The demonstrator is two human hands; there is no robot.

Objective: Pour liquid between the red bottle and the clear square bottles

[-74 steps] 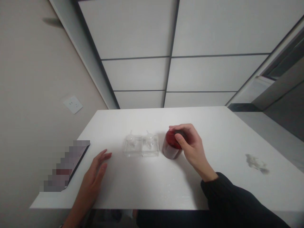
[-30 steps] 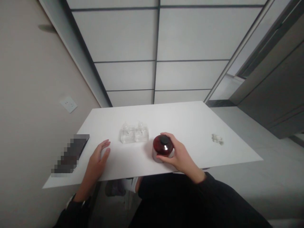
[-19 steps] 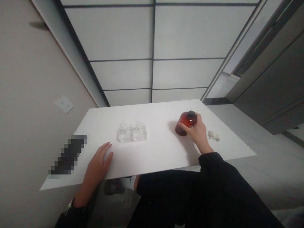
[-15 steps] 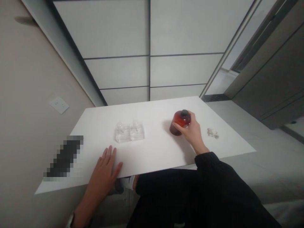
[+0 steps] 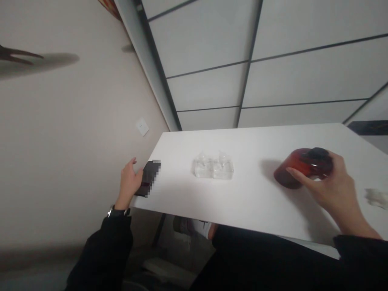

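My right hand grips a dark red jar with a black lid, which stands on the white table at the right. My left hand is at the table's left edge, its fingers curled against a dark phone that lies there. Whether the fingers grip the phone I cannot tell. A clear two-part glass container sits on the table between my hands, touched by neither.
A crumpled whitish scrap lies at the far right of the table. A beige wall with a socket runs along the left. Panelled white wall stands behind the table. My dark-clothed legs are under the front edge.
My view has swung left. My left hand slid from the table's front edge over to the phone at the left edge. My right hand stays on the red jar, earlier carried to the right.
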